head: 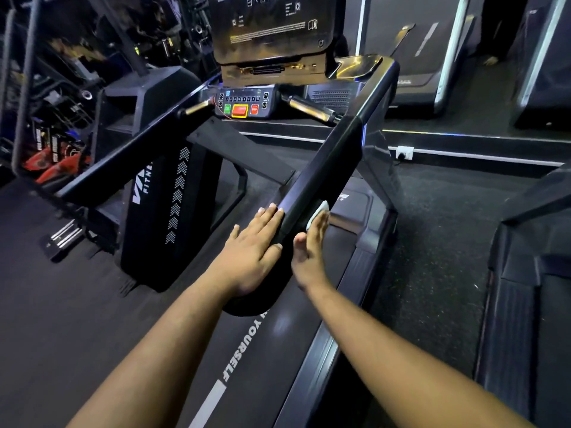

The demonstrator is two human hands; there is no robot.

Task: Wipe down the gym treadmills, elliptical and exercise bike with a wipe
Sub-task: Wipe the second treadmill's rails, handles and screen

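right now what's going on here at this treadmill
A person is wiping the treadmill's right handrail. The right hand presses a white wipe flat against the rail's outer side with straight fingers, near the rail's rear end. The left hand rests open on the rail's inner side. The console lies further ahead.

Left hand (253, 251) lies on the treadmill handrail (327, 168), right hand (310, 251) beside it pressing the wipe (315, 213); console (244, 103) ahead.
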